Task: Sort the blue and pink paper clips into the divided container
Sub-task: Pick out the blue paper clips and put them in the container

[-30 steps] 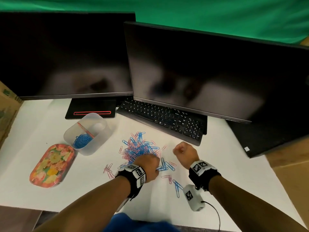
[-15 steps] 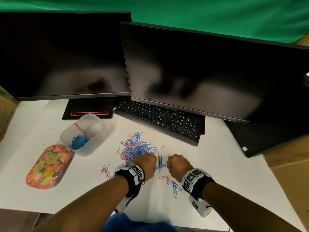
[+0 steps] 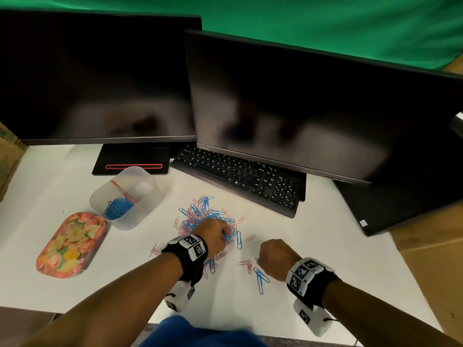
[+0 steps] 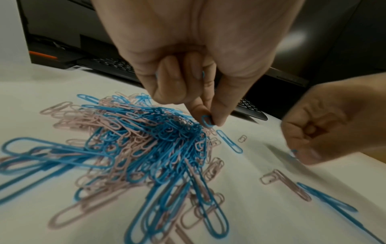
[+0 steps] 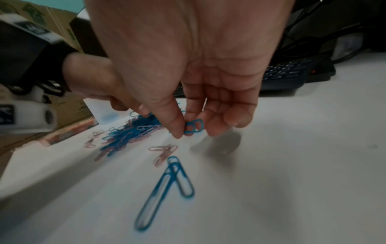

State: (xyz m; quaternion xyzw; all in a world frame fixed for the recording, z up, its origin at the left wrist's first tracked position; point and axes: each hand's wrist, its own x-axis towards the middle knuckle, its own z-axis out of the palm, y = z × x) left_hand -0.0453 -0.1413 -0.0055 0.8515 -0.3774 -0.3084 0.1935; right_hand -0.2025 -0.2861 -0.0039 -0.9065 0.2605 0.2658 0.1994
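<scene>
A mixed pile of blue and pink paper clips (image 3: 204,216) (image 4: 146,140) lies mid-table. My left hand (image 3: 213,234) hovers over its near right edge and pinches a blue clip (image 4: 207,121) between thumb and forefinger, with more blue showing in the curled fingers. My right hand (image 3: 274,256) is to the right, just above the table, pinching a blue clip (image 5: 194,126). Two loose blue clips (image 3: 260,278) (image 5: 169,186) and pink clips (image 3: 246,265) lie beside it. The clear divided container (image 3: 125,196) stands at the left, with blue clips (image 3: 117,207) in its near compartment.
A floral oval lid (image 3: 72,244) lies left of the container. A black keyboard (image 3: 240,179) and two dark monitors (image 3: 300,108) close off the back. A monitor base (image 3: 132,161) sits behind the container. Cardboard boxes (image 3: 10,156) flank the white table.
My right hand came left toward the pile, then drew back toward me and right with a blue clip pinched. My left hand stayed at the pile's edge.
</scene>
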